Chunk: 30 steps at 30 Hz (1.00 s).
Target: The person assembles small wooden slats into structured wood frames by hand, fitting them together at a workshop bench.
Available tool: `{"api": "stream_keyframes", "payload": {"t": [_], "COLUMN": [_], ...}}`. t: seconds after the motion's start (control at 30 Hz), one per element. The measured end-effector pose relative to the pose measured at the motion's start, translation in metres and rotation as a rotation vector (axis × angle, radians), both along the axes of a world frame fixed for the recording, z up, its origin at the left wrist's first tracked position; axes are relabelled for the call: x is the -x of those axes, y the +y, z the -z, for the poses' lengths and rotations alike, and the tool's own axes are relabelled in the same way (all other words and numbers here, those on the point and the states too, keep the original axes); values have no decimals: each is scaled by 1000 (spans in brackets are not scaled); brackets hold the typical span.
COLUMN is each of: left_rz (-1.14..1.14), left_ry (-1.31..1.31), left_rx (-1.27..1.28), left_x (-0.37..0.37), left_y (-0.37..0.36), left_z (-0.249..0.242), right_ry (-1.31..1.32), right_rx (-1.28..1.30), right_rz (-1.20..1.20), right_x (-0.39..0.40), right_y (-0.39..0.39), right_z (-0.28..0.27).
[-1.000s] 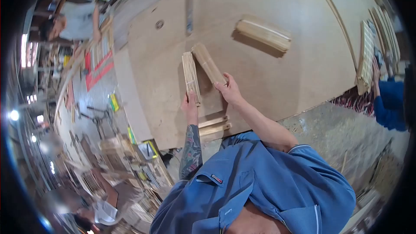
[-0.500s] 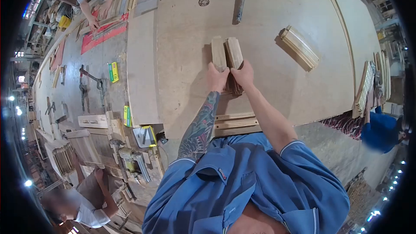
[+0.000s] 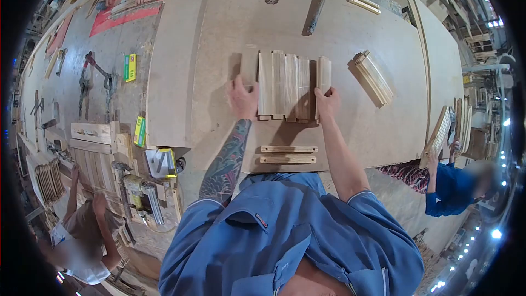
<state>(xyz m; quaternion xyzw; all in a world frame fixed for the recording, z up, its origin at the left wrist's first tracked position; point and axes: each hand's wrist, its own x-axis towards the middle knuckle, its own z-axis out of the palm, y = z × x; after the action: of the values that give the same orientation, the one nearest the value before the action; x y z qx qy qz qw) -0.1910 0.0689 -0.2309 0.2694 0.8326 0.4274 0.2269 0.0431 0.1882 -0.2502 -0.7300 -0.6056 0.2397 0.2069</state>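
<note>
Several pale wooden slats (image 3: 284,85) lie side by side on the wooden board in front of me, their ends slightly uneven. At the left end of the row, my left hand (image 3: 243,98) is closed on a somewhat blurred wooden slat (image 3: 249,67). My right hand (image 3: 329,103) grips another wooden slat (image 3: 324,74) at the right end, with a dark gap between it and the row. Nearer my body are two short wooden rails (image 3: 289,155) with holes near their ends. Off to the right rests a stack of slats (image 3: 373,79), set at an angle.
A hammer (image 3: 320,3) and two more wooden rails (image 3: 362,3) lie toward the far edge. On the left are a clamp (image 3: 98,79) and yellow-green boxes (image 3: 130,67). Co-workers are at the left and right, one in a blue sleeve (image 3: 444,197) holding wood.
The two slat bundles held together have been spread into a side-by-side row. My hands have moved apart, left hand leftward and right hand rightward. The view has shifted slightly.
</note>
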Motion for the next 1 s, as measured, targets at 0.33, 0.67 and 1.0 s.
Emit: {"api": "stream_keyframes", "payload": {"t": [0.33, 0.67, 1.0], "left_rz": [-61, 101, 334], "left_ry": [285, 340, 733], "left_rx": [126, 126, 188], "left_x": [30, 60, -37], "left_y": [-33, -2, -27], "left_z": [5, 50, -2], "right_ry": [-79, -112, 925], "right_rx": [80, 141, 208], "right_rz": [23, -399, -19], "right_x": [-29, -41, -136], "right_y": [0, 49, 20], "right_z": [-38, 3, 26]}}
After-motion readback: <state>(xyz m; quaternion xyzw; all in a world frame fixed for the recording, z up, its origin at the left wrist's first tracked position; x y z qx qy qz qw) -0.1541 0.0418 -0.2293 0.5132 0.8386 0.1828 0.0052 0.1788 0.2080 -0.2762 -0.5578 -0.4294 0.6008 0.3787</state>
